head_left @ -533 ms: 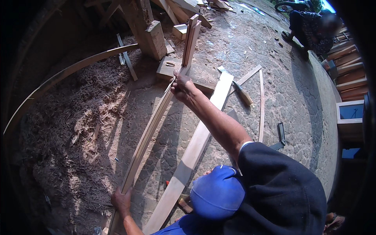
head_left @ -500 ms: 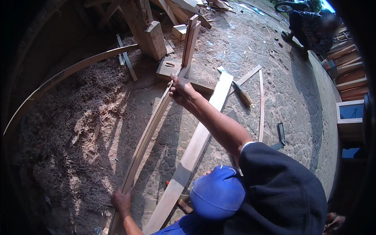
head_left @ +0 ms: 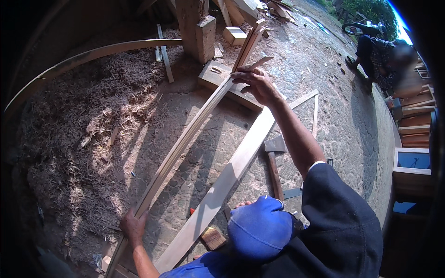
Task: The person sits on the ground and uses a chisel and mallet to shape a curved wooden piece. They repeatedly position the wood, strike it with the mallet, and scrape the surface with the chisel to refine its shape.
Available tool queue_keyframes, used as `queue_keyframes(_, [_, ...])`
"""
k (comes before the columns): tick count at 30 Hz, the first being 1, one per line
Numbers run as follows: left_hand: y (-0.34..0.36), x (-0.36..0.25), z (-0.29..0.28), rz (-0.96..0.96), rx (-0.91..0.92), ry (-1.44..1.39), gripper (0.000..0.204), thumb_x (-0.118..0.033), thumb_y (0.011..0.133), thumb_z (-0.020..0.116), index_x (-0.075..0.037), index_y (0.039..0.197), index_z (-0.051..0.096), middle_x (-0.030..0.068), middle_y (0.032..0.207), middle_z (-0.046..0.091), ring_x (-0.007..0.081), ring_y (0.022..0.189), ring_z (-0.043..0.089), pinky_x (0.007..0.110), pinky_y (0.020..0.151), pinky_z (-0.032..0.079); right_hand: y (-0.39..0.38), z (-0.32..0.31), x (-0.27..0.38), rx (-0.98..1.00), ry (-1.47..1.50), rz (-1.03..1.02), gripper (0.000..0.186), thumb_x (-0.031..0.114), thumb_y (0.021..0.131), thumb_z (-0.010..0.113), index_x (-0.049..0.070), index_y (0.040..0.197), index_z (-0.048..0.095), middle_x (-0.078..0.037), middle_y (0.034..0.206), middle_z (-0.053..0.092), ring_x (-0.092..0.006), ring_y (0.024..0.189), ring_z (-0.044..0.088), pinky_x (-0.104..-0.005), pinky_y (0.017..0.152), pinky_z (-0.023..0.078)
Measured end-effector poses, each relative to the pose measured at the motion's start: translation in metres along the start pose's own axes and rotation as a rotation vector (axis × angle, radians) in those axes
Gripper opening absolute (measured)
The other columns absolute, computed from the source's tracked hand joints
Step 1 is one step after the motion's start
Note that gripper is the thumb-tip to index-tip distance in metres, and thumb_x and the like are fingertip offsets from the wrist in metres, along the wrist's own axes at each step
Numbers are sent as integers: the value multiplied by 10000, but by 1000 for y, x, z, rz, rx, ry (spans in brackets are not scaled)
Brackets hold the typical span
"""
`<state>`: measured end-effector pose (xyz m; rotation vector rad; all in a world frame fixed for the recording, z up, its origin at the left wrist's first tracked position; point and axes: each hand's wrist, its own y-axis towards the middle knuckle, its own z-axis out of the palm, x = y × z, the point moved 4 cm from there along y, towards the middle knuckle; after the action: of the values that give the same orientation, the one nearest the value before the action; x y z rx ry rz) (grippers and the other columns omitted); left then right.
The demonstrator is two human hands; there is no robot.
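A long grooved wooden strip (head_left: pixel 178 146) runs from lower left toward the far middle. My left hand (head_left: pixel 133 225) is closed round its near part. At its far end, my right hand (head_left: pixel 259 85) has its thumb and forefinger on the wood, with the other fingers looser. Upright wooden pieces (head_left: pixel 248 44) stand against that end, by a wooden block (head_left: pixel 208 78). A thin flat sliver of wood (head_left: pixel 262 62) sticks out beyond my right hand; whether I hold it is unclear. Alongside lies a wide pale board (head_left: pixel 232 173), next to a rounded blue cloth shape (head_left: pixel 259 227).
An axe (head_left: pixel 274 169) lies right of the board. Wood shavings (head_left: pixel 83 153) cover the ground at left, under a curved wooden strip (head_left: pixel 106 46). A thick post (head_left: pixel 205 39) stands beyond. Another person (head_left: pixel 378 60) crouches at far right, near stacked wood (head_left: pixel 415 123).
The view has shifted a little. My right hand's fingers have loosened from a tighter grip, and the thin sliver now shows above it. The axe has come into fuller view; my left hand still grips.
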<state>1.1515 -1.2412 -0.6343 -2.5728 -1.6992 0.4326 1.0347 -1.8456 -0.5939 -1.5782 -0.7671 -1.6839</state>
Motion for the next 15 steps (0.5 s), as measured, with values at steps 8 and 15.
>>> queue_keyframes(8, [1, 2, 2, -24, 42, 56, 411, -393, 739, 855, -78, 964, 721, 178, 880, 737, 416, 816, 704, 505, 706, 533, 49, -8, 11, -96, -957, -384, 548, 539, 1029, 473, 22, 1000, 652, -189, 905, 660, -377, 904, 664, -471, 780, 493])
queue_keyframes(15, [0, -2, -1, 42, -27, 20, 398, -408, 752, 857, -75, 891, 690, 184, 806, 712, 431, 754, 685, 513, 644, 513, 77, -16, -7, 30, -1094, -474, 550, 526, 1052, 425, 5, 957, 575, -215, 914, 595, -417, 887, 593, -511, 785, 436])
